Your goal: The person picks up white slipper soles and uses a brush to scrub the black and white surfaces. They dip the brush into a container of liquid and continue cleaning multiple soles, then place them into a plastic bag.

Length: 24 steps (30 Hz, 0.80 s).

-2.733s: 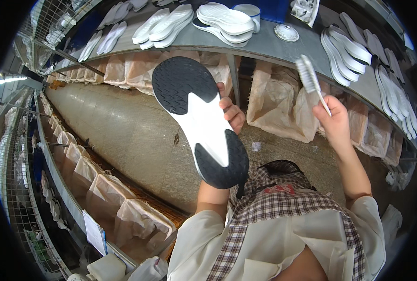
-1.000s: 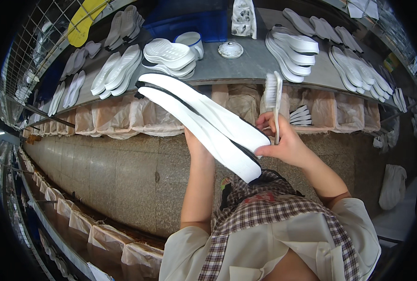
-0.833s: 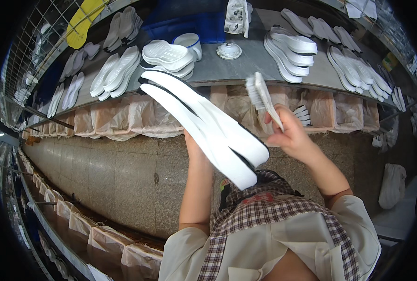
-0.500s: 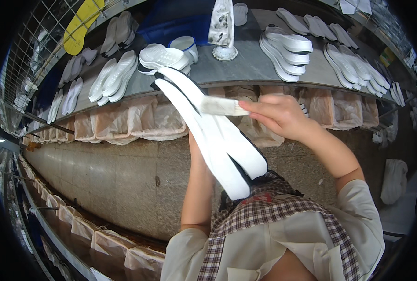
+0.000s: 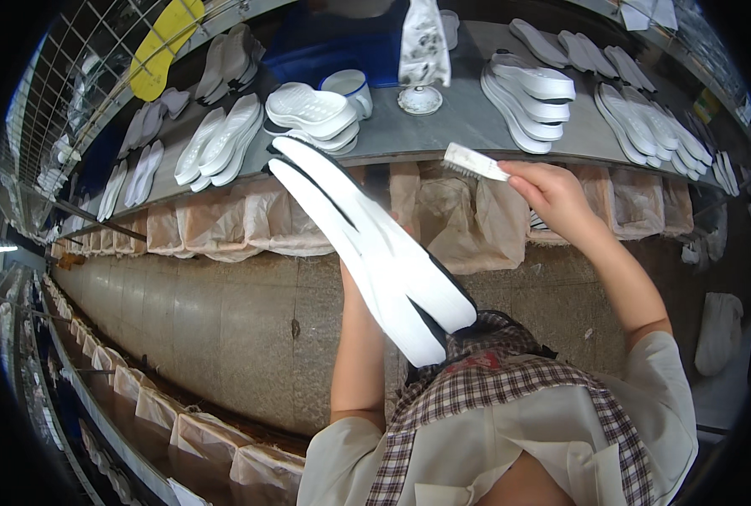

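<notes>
A pair of white shoe soles (image 5: 367, 249) with black edges is held slantwise in front of my body, one lying against the other. My left hand (image 5: 402, 223) grips them from behind; the soles cover most of it, and only fingertips show past their right edge. To the right, my right hand (image 5: 554, 196) is closed on the end of a small white brush (image 5: 472, 160). Its short bristles face down, and the brush is apart from the soles, near the table's front edge.
On the grey table (image 5: 426, 139) lie stacked white soles (image 5: 527, 105) and more pairs at both sides. A blue-rimmed white mug (image 5: 348, 87), a blue bin (image 5: 333, 46) and a stained white stand (image 5: 424, 51) are at the back. Lined bins (image 5: 468, 223) hang below the table edge.
My right hand has drawn the brush off the soles, up and to the right. The soles have shifted slightly left and down, still in my left hand.
</notes>
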{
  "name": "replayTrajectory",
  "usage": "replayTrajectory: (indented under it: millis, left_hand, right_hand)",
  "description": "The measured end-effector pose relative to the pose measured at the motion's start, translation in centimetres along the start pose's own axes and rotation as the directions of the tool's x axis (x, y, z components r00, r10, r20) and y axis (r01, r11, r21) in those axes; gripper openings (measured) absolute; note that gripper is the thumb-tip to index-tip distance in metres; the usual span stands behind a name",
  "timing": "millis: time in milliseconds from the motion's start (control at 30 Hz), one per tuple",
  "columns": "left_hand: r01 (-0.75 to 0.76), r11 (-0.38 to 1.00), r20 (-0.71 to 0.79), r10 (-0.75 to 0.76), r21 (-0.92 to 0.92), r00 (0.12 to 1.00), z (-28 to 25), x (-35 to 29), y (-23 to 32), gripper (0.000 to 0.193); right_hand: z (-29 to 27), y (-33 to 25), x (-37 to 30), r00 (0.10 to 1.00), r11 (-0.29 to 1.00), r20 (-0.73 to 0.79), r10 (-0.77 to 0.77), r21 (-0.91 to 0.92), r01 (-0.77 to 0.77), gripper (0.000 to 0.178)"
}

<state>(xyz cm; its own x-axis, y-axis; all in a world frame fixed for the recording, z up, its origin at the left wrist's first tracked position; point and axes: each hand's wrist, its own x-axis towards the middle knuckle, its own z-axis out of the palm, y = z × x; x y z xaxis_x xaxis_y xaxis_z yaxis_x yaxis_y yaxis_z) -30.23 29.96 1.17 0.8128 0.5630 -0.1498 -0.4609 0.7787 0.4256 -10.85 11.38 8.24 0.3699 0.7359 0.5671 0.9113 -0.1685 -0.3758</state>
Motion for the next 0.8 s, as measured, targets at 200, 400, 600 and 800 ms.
replayTrajectory:
  millis: [200,400,600,800]
  left_hand:
    - [-0.002,1.0,0.014,0.002,-0.011,1.0,0.2,-0.1,-0.5,0.037]
    - [-0.081,0.937,-0.117,0.128,0.339,0.985,-1.3,2.4,-2.0,0.048]
    - [-0.106,0.953,0.001,0.11,0.283,0.994,-1.1,2.3,-2.2,0.061]
    - [-0.103,0.961,0.09,0.082,0.256,0.993,0.8,1.5,-1.8,0.071]
  right_hand:
    - [0.0,-2.3,-3.3,0.837,0.715,0.26,0.482,0.436,-0.547,0.017]
    - [1.6,-7.5,-5.6,0.916,0.694,0.317,0.245,0.603,-0.395,0.067]
    - [2.3,-5.8,-4.7,0.852,0.544,0.372,0.368,0.657,-0.522,0.064]
    - [2.1,-4.4,-4.3,0.808,0.699,0.305,0.505,0.405,-0.59,0.044]
